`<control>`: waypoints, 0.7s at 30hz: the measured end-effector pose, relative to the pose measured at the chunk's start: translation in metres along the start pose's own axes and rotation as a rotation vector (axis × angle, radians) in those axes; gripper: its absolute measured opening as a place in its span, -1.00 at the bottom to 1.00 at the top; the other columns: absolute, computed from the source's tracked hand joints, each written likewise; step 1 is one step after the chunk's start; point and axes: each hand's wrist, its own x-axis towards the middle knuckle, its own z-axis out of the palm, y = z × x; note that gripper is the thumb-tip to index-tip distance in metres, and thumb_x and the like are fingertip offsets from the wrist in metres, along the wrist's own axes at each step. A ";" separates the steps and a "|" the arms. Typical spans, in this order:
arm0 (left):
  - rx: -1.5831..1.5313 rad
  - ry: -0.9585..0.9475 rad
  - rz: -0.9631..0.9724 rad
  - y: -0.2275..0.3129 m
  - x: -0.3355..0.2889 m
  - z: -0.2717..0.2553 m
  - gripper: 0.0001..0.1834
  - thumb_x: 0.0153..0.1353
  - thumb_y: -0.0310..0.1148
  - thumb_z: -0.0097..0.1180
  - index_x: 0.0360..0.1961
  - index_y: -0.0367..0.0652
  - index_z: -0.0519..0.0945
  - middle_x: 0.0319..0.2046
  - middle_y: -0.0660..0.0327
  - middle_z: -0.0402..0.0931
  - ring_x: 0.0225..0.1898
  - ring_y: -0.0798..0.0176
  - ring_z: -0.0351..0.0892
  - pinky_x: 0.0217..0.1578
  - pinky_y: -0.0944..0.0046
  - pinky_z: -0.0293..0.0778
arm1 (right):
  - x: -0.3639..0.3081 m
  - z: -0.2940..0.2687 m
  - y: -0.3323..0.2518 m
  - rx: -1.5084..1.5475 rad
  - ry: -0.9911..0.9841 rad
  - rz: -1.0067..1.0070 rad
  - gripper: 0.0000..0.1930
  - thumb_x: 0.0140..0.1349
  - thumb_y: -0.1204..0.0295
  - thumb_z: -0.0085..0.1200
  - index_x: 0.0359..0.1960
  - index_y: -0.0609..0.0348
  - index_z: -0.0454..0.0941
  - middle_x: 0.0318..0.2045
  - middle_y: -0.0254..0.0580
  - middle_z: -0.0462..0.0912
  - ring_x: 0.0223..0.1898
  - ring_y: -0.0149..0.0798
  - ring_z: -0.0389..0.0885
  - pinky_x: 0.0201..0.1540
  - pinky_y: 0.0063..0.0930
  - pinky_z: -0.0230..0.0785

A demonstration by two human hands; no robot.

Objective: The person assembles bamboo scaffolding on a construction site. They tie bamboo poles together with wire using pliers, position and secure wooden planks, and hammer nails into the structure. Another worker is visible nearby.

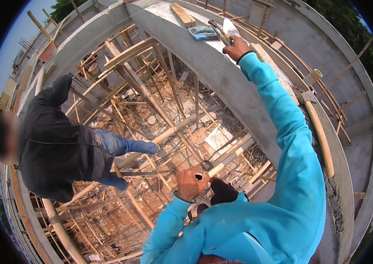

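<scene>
My right hand reaches to the top of the concrete wall, its fingers closed around the near end of dark pincers. A pale, pointed trowel blade lies just beyond that hand. Next to the pincers is a saw with a blue handle. Low in front of my body, my left hand is closed, fingers curled near a small dark ring-shaped thing. What these fingers hold is too small to make out.
A co-worker in a dark jacket stands on poles to the left. Below, wooden poles cross over a deep drop to a debris-strewn floor. A short plank and a long board lie along the wall top.
</scene>
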 end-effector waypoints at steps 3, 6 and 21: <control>-0.016 -0.040 -0.119 0.000 0.001 0.001 -0.79 -0.02 -0.33 0.34 -0.45 -0.29 0.70 -0.59 -0.04 0.63 -0.57 0.00 0.68 -0.49 0.12 0.54 | 0.096 0.012 -0.007 -0.253 0.077 -0.063 -0.50 0.05 0.21 0.25 -0.04 0.33 0.61 -0.05 0.27 0.67 0.00 0.19 0.66 0.12 -0.08 0.50; -0.108 0.091 -0.107 -0.002 -0.001 0.006 -0.80 -0.05 -0.35 0.38 -0.45 -0.27 0.70 -0.50 -0.01 0.68 -0.47 0.02 0.72 -0.39 0.16 0.60 | 0.168 0.026 -0.002 -0.374 -0.016 0.001 -0.51 0.10 0.26 0.20 0.08 0.19 0.60 0.04 0.20 0.66 0.12 0.16 0.62 0.21 -0.06 0.46; -0.199 0.116 -0.252 0.003 -0.001 0.013 -0.85 0.01 -0.39 0.47 -0.47 -0.18 0.71 -0.41 0.09 0.71 -0.35 0.06 0.75 -0.30 0.16 0.65 | 0.286 0.087 0.005 -0.465 0.046 -0.211 -0.69 0.13 0.34 0.19 -0.14 0.28 0.60 -0.13 0.29 0.69 -0.03 0.25 0.66 0.06 0.05 0.51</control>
